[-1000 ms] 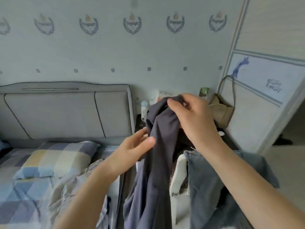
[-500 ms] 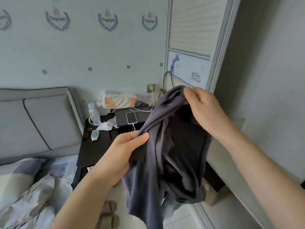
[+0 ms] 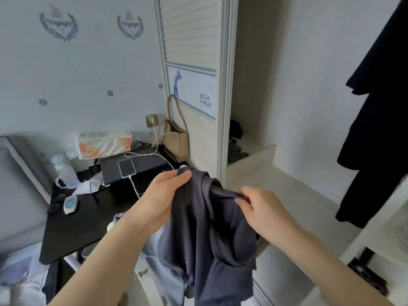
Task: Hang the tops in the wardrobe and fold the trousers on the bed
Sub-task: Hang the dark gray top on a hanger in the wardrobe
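A dark grey-purple top hangs bunched between both hands in front of me. My left hand grips its upper edge, fingers curled over the fabric. My right hand pinches a fold of the same top a little lower and to the right. Behind the top, a light blue-grey garment hangs lower, partly hidden. The open wardrobe is straight ahead, with a black garment hanging inside at the right. A corner of the bed shows at the lower left.
A black bedside table stands at the left with a phone on a cable, a tissue pack, a bottle and a small white device. A beige bag hangs by the sliding wardrobe door. Dark items lie on the wardrobe shelf.
My view has swung right from the bed and headboard to the open wardrobe. Both hands have come lower with the dark top, the right hand dropping below the left.
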A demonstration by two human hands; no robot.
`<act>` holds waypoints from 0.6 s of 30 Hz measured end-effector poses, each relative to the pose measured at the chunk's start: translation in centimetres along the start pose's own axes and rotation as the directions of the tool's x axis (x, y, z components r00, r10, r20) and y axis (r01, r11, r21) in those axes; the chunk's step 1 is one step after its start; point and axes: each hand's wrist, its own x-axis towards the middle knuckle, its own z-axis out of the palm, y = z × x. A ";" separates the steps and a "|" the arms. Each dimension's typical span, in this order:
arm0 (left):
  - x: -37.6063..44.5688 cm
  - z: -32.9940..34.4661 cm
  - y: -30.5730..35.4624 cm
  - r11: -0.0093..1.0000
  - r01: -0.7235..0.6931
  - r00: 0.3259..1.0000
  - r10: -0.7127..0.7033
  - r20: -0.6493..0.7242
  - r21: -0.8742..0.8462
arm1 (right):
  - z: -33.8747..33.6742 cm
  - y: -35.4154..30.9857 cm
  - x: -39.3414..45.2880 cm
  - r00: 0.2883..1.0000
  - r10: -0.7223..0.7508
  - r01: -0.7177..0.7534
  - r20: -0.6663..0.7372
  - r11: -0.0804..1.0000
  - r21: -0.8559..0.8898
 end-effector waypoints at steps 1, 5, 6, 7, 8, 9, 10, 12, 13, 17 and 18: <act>0.7 -0.1 -0.2 0.999 0.015 1.000 -0.015 -0.014 0.046 | -0.4 0.7 0.5 0.999 0.043 -0.042 -0.027 0.997 0.058; 4.7 -0.6 -1.1 0.954 0.072 0.991 -0.035 -0.130 0.291 | -2.4 2.1 2.4 0.971 0.229 -0.189 -0.072 0.913 0.361; 6.1 -0.7 -1.5 0.914 0.083 0.988 -0.023 -0.152 0.398 | -2.7 2.3 2.9 0.959 0.265 -0.202 -0.103 0.889 0.411; 7.2 -0.7 -1.7 0.858 0.083 0.988 -0.006 -0.152 0.506 | -3.0 2.2 3.2 0.949 0.286 -0.201 -0.135 0.876 0.439; 8.1 -0.4 -1.7 0.807 0.073 0.993 -0.002 -0.122 0.585 | -3.3 2.1 3.6 0.943 0.287 -0.190 -0.169 0.879 0.437; 9.1 0.2 -1.7 0.777 0.055 0.998 -0.026 -0.056 0.627 | -3.6 1.8 4.0 0.938 0.279 -0.176 -0.205 0.894 0.412; 9.7 0.9 -1.7 0.793 0.034 0.995 -0.084 0.055 0.608 | -3.7 1.5 4.4 0.936 0.261 -0.158 -0.237 0.912 0.379; 10.6 3.0 -1.4 0.841 0.039 0.918 -0.243 0.313 0.540 | -4.0 0.5 5.5 0.927 0.237 -0.135 -0.290 0.934 0.330; 10.8 4.2 -1.5 0.840 -0.009 0.877 -0.254 0.409 0.542 | -4.1 -0.1 6.0 0.927 0.221 -0.120 -0.304 0.941 0.318; 14.2 7.6 -3.1 0.516 -0.395 0.900 0.049 0.434 0.760 | -4.3 -1.7 7.7 0.922 0.194 -0.120 -0.336 0.966 0.229; 15.3 7.5 -3.4 0.415 -0.425 0.899 0.088 0.429 0.805 | -4.6 -1.7 7.8 0.904 0.207 -0.137 -0.374 0.969 0.204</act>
